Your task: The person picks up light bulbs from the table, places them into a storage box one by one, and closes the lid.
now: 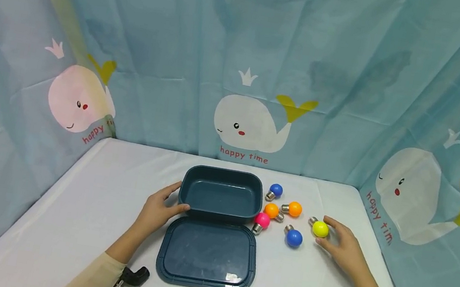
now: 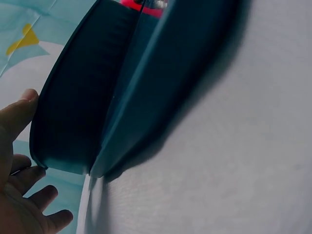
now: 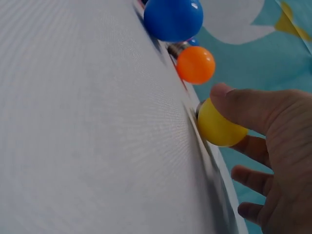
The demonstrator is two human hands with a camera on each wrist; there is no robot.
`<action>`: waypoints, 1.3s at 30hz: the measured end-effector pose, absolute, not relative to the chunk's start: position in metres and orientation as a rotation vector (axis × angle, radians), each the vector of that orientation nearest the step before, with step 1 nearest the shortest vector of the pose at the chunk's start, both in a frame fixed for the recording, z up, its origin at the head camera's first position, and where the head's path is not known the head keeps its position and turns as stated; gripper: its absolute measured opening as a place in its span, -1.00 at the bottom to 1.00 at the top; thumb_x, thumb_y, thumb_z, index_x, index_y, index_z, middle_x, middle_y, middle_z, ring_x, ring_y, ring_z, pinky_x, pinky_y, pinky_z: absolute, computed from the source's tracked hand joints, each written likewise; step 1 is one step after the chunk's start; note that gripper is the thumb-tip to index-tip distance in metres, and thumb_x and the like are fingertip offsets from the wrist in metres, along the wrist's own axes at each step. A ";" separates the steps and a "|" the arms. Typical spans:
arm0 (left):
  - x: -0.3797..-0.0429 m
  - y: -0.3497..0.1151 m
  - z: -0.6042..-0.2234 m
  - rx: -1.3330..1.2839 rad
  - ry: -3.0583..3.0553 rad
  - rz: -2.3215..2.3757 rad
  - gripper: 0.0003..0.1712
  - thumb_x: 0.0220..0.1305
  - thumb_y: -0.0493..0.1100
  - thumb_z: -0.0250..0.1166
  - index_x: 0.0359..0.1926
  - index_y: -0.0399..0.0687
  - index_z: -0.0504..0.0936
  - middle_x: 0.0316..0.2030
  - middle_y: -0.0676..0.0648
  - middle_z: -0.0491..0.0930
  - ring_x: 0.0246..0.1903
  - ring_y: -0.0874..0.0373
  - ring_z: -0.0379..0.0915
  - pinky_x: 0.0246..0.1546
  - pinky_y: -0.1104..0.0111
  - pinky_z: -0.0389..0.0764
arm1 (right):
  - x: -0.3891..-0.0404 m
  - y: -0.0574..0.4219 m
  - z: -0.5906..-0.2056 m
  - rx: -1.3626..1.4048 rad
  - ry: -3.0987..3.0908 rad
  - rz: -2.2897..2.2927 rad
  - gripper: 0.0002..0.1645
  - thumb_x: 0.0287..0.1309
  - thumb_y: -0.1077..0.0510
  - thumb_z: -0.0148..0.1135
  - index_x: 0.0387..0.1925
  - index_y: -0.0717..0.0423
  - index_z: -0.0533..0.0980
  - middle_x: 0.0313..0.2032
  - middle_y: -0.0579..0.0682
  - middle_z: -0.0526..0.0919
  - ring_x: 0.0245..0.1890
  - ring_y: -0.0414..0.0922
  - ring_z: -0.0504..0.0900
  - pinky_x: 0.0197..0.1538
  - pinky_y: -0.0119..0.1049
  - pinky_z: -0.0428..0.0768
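Currently, the left hand (image 1: 156,212) is resting at the left side of the open dark teal box (image 1: 221,200), its thumb touching near the front left corner and its index finger reaching along the left wall. Its fingers are spreading loosely apart, steadying contact rather than wrapping round anything.

Over on the right, the right hand (image 1: 346,250) is bracketing the yellow bulb (image 1: 320,229) between thumb and index finger, while its other fingers are spreading apart; whether the thumb and finger are pinching firmly cannot be told. The yellow bulb is lying rightmost of 6 bulbs, its metal cap pointing back and left.

Between that bulb and the box, 5 others are lying: the pink bulb (image 1: 263,220) just beside the box's front right corner, 2 orange bulbs (image 1: 294,209) behind it and to its right, 1 blue bulb (image 1: 276,190) farther back, and 1 blue bulb nearer the front, left of the yellow. The lid (image 1: 207,255) is lying flat just in front of the box. All of these are sitting on a white table (image 1: 87,216), and a pale blue curtain (image 1: 175,29) with printed whales (image 1: 251,124) is hanging behind.
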State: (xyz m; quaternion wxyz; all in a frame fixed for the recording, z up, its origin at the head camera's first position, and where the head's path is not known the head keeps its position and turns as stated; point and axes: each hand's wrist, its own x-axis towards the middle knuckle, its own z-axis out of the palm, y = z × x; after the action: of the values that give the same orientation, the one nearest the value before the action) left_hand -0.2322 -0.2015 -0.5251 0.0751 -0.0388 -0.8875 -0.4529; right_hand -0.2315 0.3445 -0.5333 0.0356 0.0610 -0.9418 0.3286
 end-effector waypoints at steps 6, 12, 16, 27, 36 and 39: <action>-0.232 -0.202 -0.521 -0.128 -2.716 -1.323 0.05 0.12 0.21 0.55 0.55 0.07 0.31 0.51 -0.15 0.29 0.47 -0.27 0.20 0.37 -0.21 0.37 | -0.231 0.346 -0.534 0.147 -2.908 1.025 -0.11 0.22 -0.04 0.47 0.46 0.15 0.33 0.42 0.30 0.38 0.45 0.40 0.21 0.40 0.45 0.18; -0.237 -0.202 -0.515 -0.134 -2.752 -1.300 0.04 0.12 0.19 0.56 0.54 0.05 0.31 0.50 -0.14 0.30 0.50 -0.22 0.17 0.40 -0.20 0.34 | -0.232 0.348 -0.535 0.103 -2.914 1.014 -0.15 0.22 -0.08 0.47 0.42 0.17 0.37 0.38 0.31 0.42 0.43 0.41 0.23 0.39 0.45 0.19; -0.237 -0.203 -0.519 -0.155 -2.734 -1.329 0.05 0.10 0.23 0.55 0.54 0.07 0.32 0.51 -0.13 0.30 0.47 -0.25 0.21 0.37 -0.20 0.39 | -0.231 0.348 -0.538 0.090 -2.895 1.033 -0.20 0.23 -0.05 0.46 0.39 0.17 0.40 0.36 0.31 0.45 0.42 0.40 0.25 0.39 0.45 0.21; -0.237 -0.205 -0.523 -0.161 -2.698 -1.344 0.06 0.08 0.30 0.53 0.54 0.15 0.33 0.51 -0.09 0.30 0.45 -0.28 0.25 0.34 -0.19 0.43 | -0.232 0.346 -0.538 0.063 -2.836 1.039 -0.29 0.24 -0.04 0.45 0.32 0.16 0.47 0.31 0.30 0.51 0.39 0.38 0.31 0.36 0.44 0.26; -0.238 -0.203 -0.525 -0.191 -2.667 -1.357 0.03 0.09 0.23 0.55 0.53 0.12 0.35 0.50 -0.10 0.32 0.46 -0.26 0.24 0.36 -0.20 0.40 | -0.232 0.346 -0.524 0.043 -2.813 1.128 -0.29 0.25 -0.13 0.44 0.31 0.09 0.49 0.27 0.28 0.54 0.42 0.39 0.27 0.35 0.49 0.22; -0.236 -0.204 -0.526 -0.175 -2.665 -1.345 0.03 0.08 0.24 0.55 0.52 0.13 0.36 0.49 -0.08 0.33 0.44 -0.26 0.27 0.34 -0.19 0.43 | -0.234 0.342 -0.517 0.062 -2.807 1.147 -0.29 0.26 -0.13 0.43 0.32 0.07 0.48 0.29 0.28 0.52 0.42 0.39 0.26 0.34 0.52 0.20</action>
State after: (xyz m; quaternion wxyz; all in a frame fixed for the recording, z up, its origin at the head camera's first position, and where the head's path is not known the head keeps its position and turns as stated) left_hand -0.2362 -0.2041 -0.5260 0.0756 -0.0585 -0.8886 -0.4487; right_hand -0.2339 0.3417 -0.5174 0.0544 0.0204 -0.9241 0.3777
